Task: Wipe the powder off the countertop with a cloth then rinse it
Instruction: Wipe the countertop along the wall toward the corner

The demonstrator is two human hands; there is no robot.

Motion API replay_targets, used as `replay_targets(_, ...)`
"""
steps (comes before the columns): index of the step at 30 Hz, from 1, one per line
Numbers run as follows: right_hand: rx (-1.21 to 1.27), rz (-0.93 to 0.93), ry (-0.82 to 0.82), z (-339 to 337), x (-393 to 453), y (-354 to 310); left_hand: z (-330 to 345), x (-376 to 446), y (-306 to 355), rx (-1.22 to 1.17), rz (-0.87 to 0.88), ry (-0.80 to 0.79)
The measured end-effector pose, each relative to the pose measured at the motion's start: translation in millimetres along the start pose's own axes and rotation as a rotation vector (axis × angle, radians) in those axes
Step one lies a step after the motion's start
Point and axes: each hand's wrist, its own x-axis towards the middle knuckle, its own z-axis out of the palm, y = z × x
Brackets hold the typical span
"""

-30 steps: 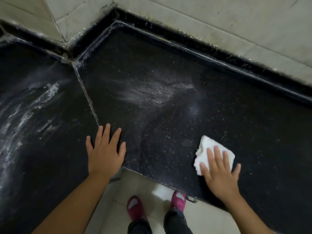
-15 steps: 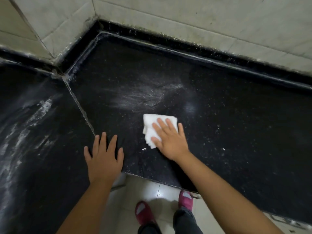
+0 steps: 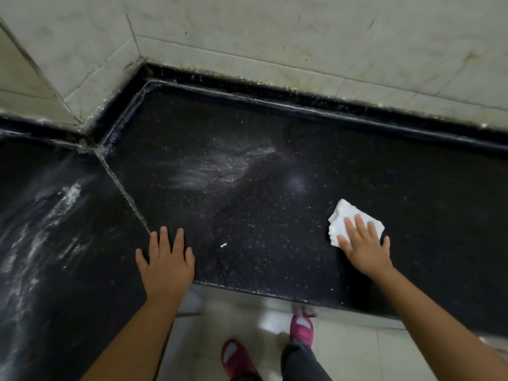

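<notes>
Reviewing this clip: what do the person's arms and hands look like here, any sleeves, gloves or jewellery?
Both forearms are bare as far as the frame shows; no sleeve reaches into view. The left hand and right hand wear no gloves, and no rings, watch or bracelets are visible. Nails look short and unpainted, though the picture is soft. Further down, dark trousers and pink slippers show.

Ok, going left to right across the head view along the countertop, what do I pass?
Heavy powder streaks → slab seam → left hand, flat on the counter → small white scrap → cloth, with the right hand pressing flat on it.
</notes>
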Motion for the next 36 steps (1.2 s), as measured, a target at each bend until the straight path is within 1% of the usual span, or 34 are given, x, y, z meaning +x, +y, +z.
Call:
replay_targets(3, -0.005, -0.049, 0.015, 20, -31, -3, -3, 0, 6, 0.009, 0.027, 0.009)
replay_targets(6, -0.071, -0.153, 0.013, 35, -50, -26, -5, -3, 17, 0.053, 0.06, -0.063)
replay_targets(8, -0.079, -0.251, 0.008, 41, -58, -51, -5, -5, 20, 0.058, 0.068, -0.078)
replay_targets(10, -0.124, -0.332, 0.081, 51, -62, -78, -8, -7, 18, 0.066, 0.081, -0.089)
replay_targets(12, -0.103, -0.419, 0.123, 67, -66, -107, -9, -10, 12, 0.048, 0.075, -0.068)
replay_targets(14, -0.097, -0.515, 0.095, 78, -70, -138, -11, -13, 2, -0.027, 0.052, -0.025)
replay_targets(15, -0.082, -0.565, 0.108, 76, -72, -155, -10, -14, -4, -0.046, 0.033, -0.003)
replay_targets(16, -0.081, -0.603, 0.108, 71, -72, -173, -11, -16, -10, -0.052, 0.007, -0.018)
replay_targets(19, -0.179, -0.734, -0.03, 63, -69, -216, -15, -19, -27, -0.067, -0.042, -0.025)
replay_targets(20, -0.153, -0.749, -0.084, 62, -69, -224, -16, -19, -33, -0.061, -0.051, -0.03)
replay_targets(21, -0.143, -0.767, -0.082, 63, -70, -225, -17, -18, -39, -0.051, -0.052, -0.031)
replay_targets(24, -0.167, -0.83, 0.073, 79, -78, -203, -22, -14, -46, -0.036, -0.055, -0.05)
replay_targets(25, -0.168, -0.857, 0.093, 87, -84, -188, -23, -13, -46, -0.028, -0.053, -0.061)
replay_targets(27, -0.262, -0.879, 0.119, 95, -93, -154, -22, -9, -41, -0.029, -0.045, -0.06)
replay_targets(28, -0.27, -0.91, 0.181, 101, -95, -131, -20, -8, -39, -0.026, -0.043, -0.061)
replay_targets(29, -0.227, -0.941, 0.283, 102, -96, -107, -18, -7, -36, -0.024, -0.043, -0.061)
replay_targets(30, -0.177, -0.929, 0.341, 101, -95, -84, -16, -7, -34, -0.026, -0.046, -0.056)
replay_targets(32, -0.124, -0.864, 0.36, 101, -88, -45, -12, -7, -31, -0.03, -0.06, -0.043)
replay_targets(33, -0.09, -0.779, 0.302, 95, -85, -33, -11, -7, -31, -0.031, -0.065, -0.042)
replay_targets(34, -0.044, -0.722, 0.284, 84, -87, -27, -10, -7, -31, -0.029, -0.066, -0.044)
replay_targets(35, -0.06, -0.657, 0.313, 75, -90, -23, -9, -8, -31, -0.027, -0.067, -0.046)
replay_targets(36, -0.076, -0.574, 0.286, 68, -91, -24, -8, -8, -32, -0.027, -0.067, -0.047)
